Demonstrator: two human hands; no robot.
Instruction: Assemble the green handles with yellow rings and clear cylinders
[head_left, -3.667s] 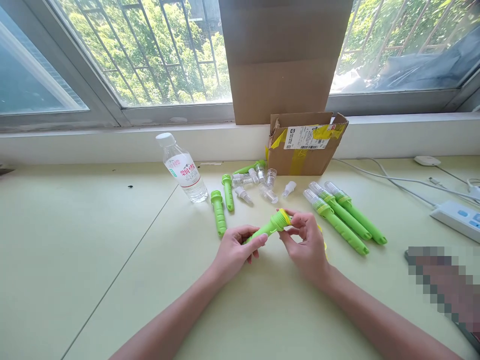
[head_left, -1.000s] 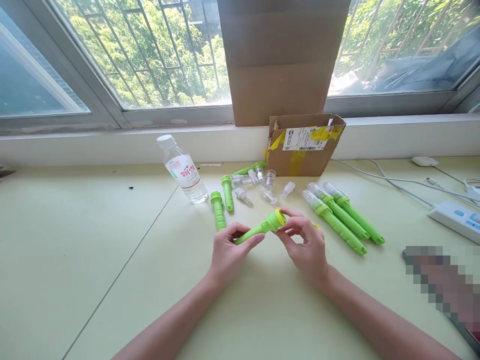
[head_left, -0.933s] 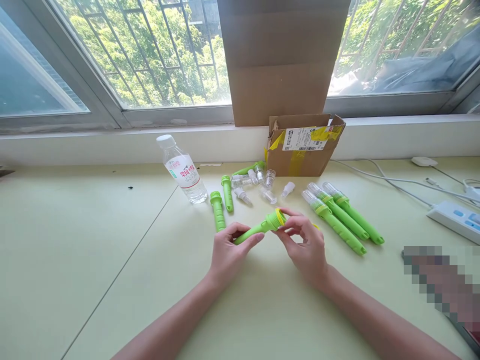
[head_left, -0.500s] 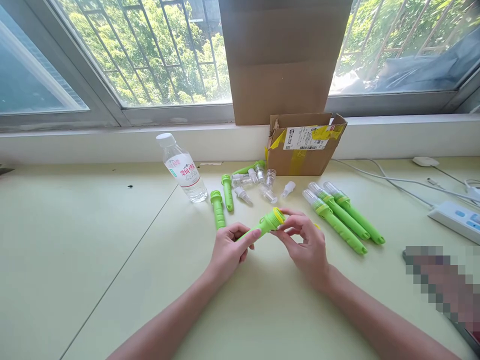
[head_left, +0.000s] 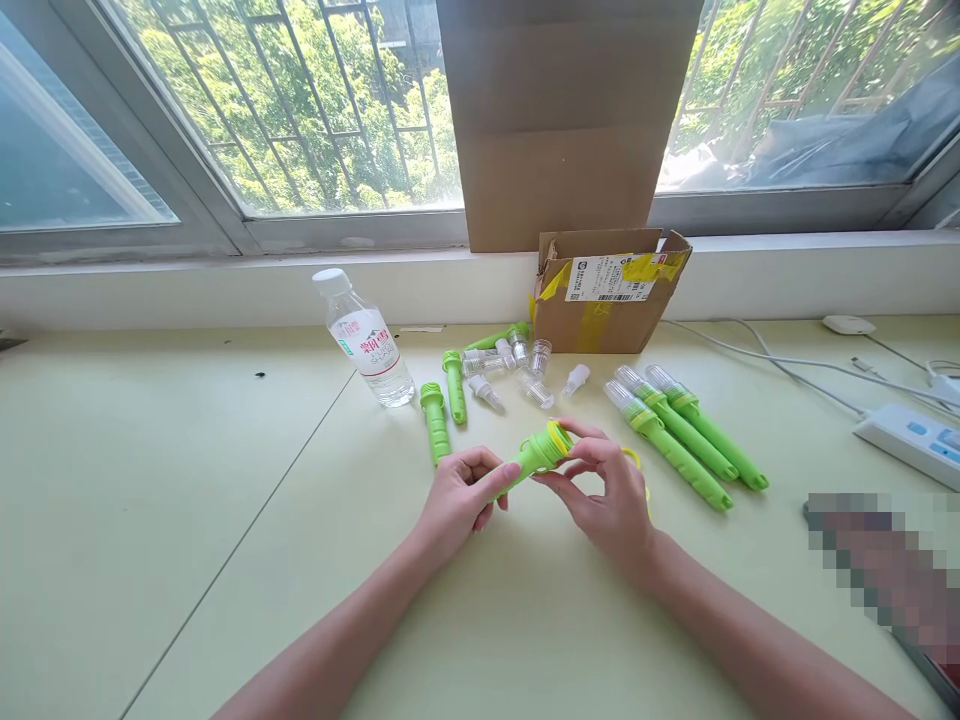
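Note:
My left hand (head_left: 461,495) is wrapped round a green plastic tube (head_left: 537,454) with a wide threaded end, which tilts up to the right. A yellow ring (head_left: 554,432) sits at that wide end. Thumb and fingers of my right hand (head_left: 611,495) are closed on the ring at the tube's rim; whether it lies fully flat there I cannot tell. Partly hidden behind my right hand, another yellow ring (head_left: 632,457) lies on the table. Two more green tubes, one ribbed (head_left: 435,425) and one farther back (head_left: 454,388), lie beyond my left hand.
Three green tubes with clear caps (head_left: 679,430) lie at the right. Clear plastic caps (head_left: 535,388) and nozzles are heaped before a cardboard box (head_left: 611,318). A water bottle (head_left: 371,345) stands back left; a power strip (head_left: 915,440) with cables is far right.
My right fingers have shifted slightly left and down along the tube's wide end, and the yellow ring there has tilted. More of the ring on the table shows behind my right hand.

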